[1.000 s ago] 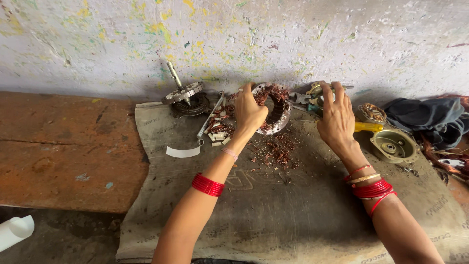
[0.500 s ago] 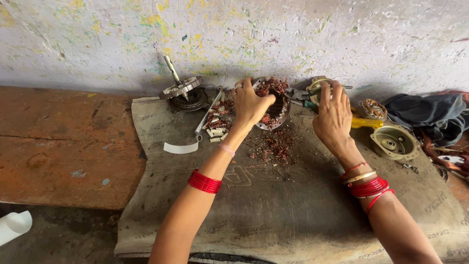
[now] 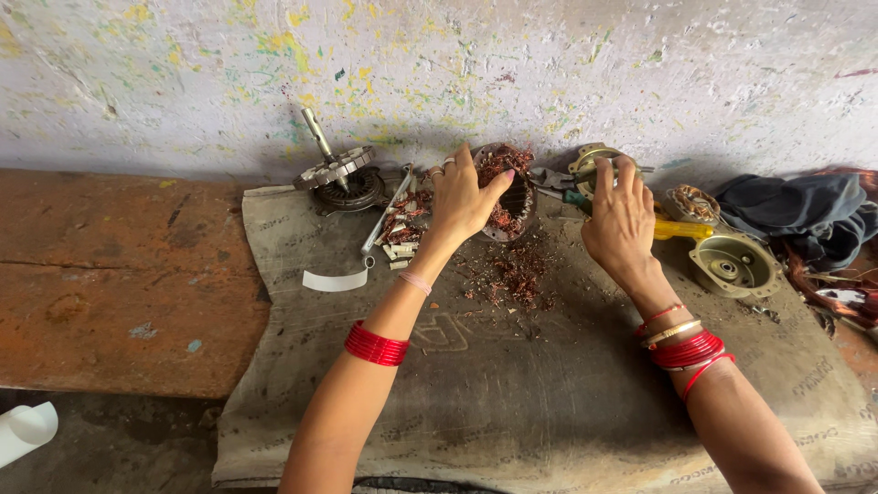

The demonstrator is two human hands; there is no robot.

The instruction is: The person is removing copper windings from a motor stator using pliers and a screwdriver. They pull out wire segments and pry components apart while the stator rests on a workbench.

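Head view: right hand (image 3: pixel 622 215) hides pliers (image 3: pixel 560 183).

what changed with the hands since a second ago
The right hand slid a little further from the wound stator, toward the tools by the wall; whether it grips one is unclear. The left hand stayed on the stator, still tilted on edge. The rotor, copper scraps and burlap sack stayed put.

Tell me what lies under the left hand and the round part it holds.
The left hand grips a round stator with copper windings. Beneath it, copper scraps lie on burlap sacking. The hand hides the stator's left side.
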